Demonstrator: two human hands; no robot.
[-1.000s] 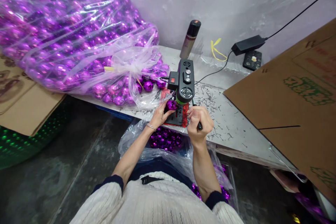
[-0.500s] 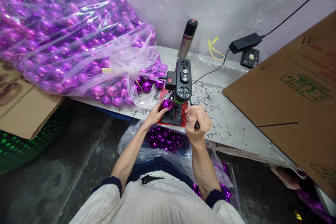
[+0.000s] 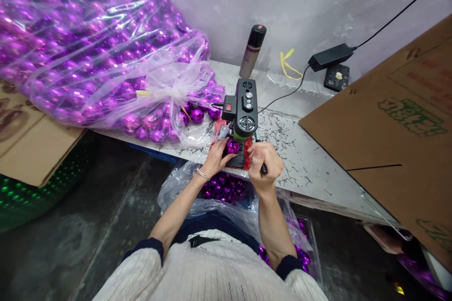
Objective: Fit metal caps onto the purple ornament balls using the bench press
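My left hand [image 3: 216, 157] grips a shiny purple bauble [image 3: 232, 146] between thumb and fingers, just below the head of a small black bench press [image 3: 246, 108]. My right hand [image 3: 265, 165] is closed around the black-ended lever [image 3: 264, 168] on the press's right side. The press stands on a red mat [image 3: 248, 155] at the table's front edge. Below that edge, an open clear plastic bag [image 3: 176, 188] in front of my body holds many purple baubles [image 3: 223, 188].
A big clear bag of purple baubles [image 3: 95, 51] fills the left. Behind the press stands a spray can [image 3: 253, 51]. A power adapter [image 3: 332, 56] with its cable lies at the back right, near a large cardboard box [image 3: 391, 117]. Small dark bits litter the white table [image 3: 318, 169].
My left hand has moved a little to the right and nearer me with the bauble, now under the press head. My right hand stays on the lever, nearly unmoved.
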